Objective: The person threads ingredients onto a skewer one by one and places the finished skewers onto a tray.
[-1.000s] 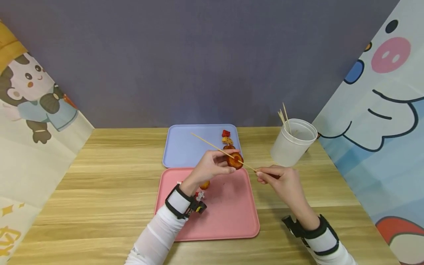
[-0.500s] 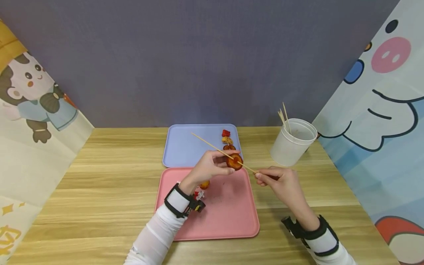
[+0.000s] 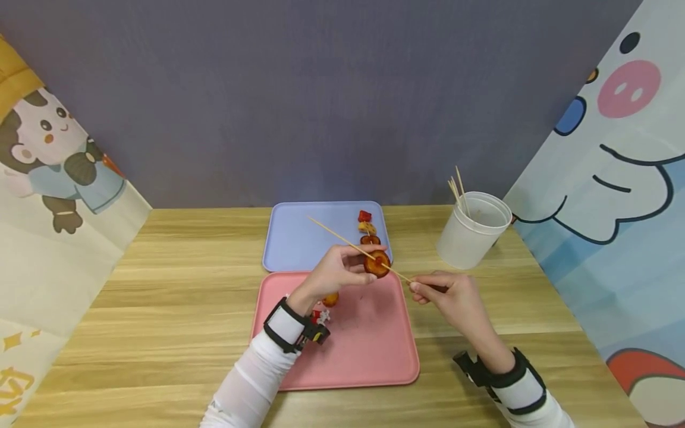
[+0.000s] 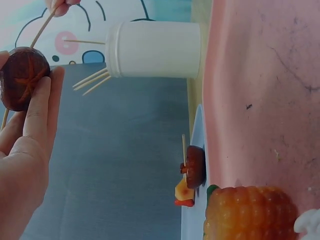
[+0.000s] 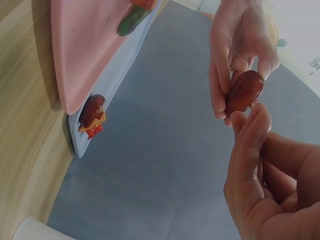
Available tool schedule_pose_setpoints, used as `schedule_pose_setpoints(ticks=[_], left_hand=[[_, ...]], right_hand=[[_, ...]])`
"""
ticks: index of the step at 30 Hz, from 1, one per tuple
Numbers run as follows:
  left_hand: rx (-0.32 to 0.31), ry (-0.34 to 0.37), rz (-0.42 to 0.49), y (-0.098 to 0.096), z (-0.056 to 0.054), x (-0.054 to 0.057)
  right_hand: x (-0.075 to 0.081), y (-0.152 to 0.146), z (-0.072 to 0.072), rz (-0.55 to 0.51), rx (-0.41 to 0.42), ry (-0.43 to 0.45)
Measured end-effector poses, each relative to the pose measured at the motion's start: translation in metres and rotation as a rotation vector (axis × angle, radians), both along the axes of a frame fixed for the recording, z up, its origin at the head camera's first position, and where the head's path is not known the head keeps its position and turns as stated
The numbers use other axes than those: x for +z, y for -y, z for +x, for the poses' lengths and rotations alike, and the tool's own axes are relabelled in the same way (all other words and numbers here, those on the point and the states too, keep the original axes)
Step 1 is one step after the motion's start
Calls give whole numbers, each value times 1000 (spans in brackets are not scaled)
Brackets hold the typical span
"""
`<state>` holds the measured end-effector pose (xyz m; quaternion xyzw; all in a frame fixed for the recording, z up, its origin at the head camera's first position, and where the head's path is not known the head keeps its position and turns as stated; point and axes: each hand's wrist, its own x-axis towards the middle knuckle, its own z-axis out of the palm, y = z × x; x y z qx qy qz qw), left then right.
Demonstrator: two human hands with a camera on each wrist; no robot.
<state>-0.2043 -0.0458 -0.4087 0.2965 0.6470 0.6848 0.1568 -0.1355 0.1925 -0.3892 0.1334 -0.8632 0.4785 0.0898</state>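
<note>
My left hand [image 3: 342,267] pinches a brown toy shiitake mushroom [image 3: 377,271] between thumb and fingers, above the pink tray's far edge. Its cap, scored with a star, faces the left wrist view. A thin bamboo skewer [image 3: 342,238] runs at a slant across the mushroom's underside and seems to pass through the stem. The skewer's near right end is pinched by my right hand [image 3: 453,294], while its far end sticks out free beyond the left fingers. In the right wrist view the right fingertips [image 5: 252,120] sit close to the mushroom, with the skewer mostly hidden.
The pink tray [image 3: 369,356] holds a toy corn piece [image 4: 252,212] and others partly hidden by the left arm. Behind it, a blue tray [image 3: 305,238] bears a skewered row: red piece, yellow piece [image 3: 367,227], mushroom [image 3: 370,239]. A white bucket [image 3: 468,241] holds several skewers.
The mushroom and the right hand have shifted very slightly left and toward me. Both grips stay the same.
</note>
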Motion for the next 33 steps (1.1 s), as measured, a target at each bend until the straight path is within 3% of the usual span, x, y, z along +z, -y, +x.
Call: schedule_pose_setpoints(ticks=[8,12,16,23,27,33], left_hand=[[-4,11,7,3,-3,2],[9,-38,-38,4,-2,7],[61,-138,-149,12,-4,6],[195,-278,-440,31,-5,0],[215,-374,-576,39,-2,-3],[188,-453,-707,47,3,-6]], right_hand=[[-3,0,-4,-6,-3,-18],[-5,-3,-8,-59,23,-17],[-7,-7,-10,-84,28,-10],[-12,-18,-14,-67,-27,3],[-18,-28,-14,-25,-61,6],[-25,-42,-13,10,-90,5]])
